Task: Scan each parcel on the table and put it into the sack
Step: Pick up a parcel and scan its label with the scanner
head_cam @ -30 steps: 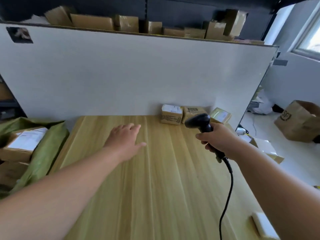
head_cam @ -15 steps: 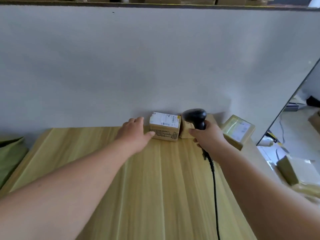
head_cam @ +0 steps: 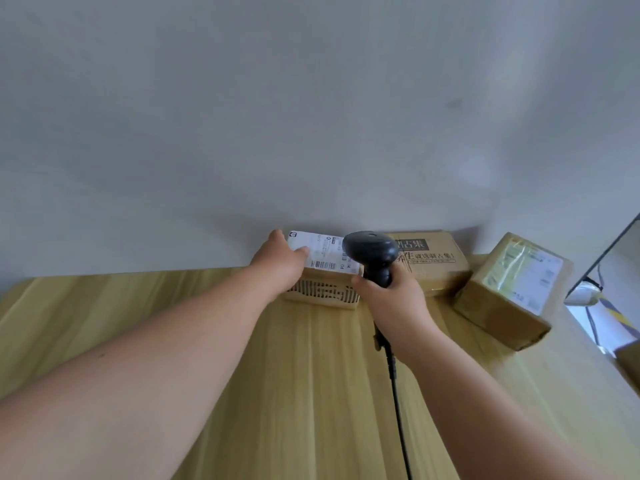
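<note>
My left hand (head_cam: pixel 280 269) grips the left end of the small brown cardboard parcel (head_cam: pixel 322 294). The thumb lies on top over the white shipping label (head_cam: pixel 327 256) and the fingers curl round the far side. The parcel sits flat on the light wooden table (head_cam: pixel 304 393) at its far edge, right against the white back panel (head_cam: pixel 311 133). The barcode on the label faces up and there is dark print on the front face.

My right hand (head_cam: pixel 389 301) is clamped round the handle of the black handheld barcode scanner (head_cam: pixel 370 249). The scanner head is above the right end of the parcel and covers part of the label. I can't tell whether the head touches the box. The black cable (head_cam: pixel 398 403) runs from the handle back along the table toward me.

My hands are apart, one at each end of the parcel.

Just right of the parcel, partly behind the scanner, is a flat brown cardboard box with dark printed characters (head_cam: pixel 438 268), also against the panel. Further right is a taped brown cardboard box with a pale label (head_cam: pixel 509 296), near the table's right edge. It is turned at an angle and stands apart from the flat box.
</note>
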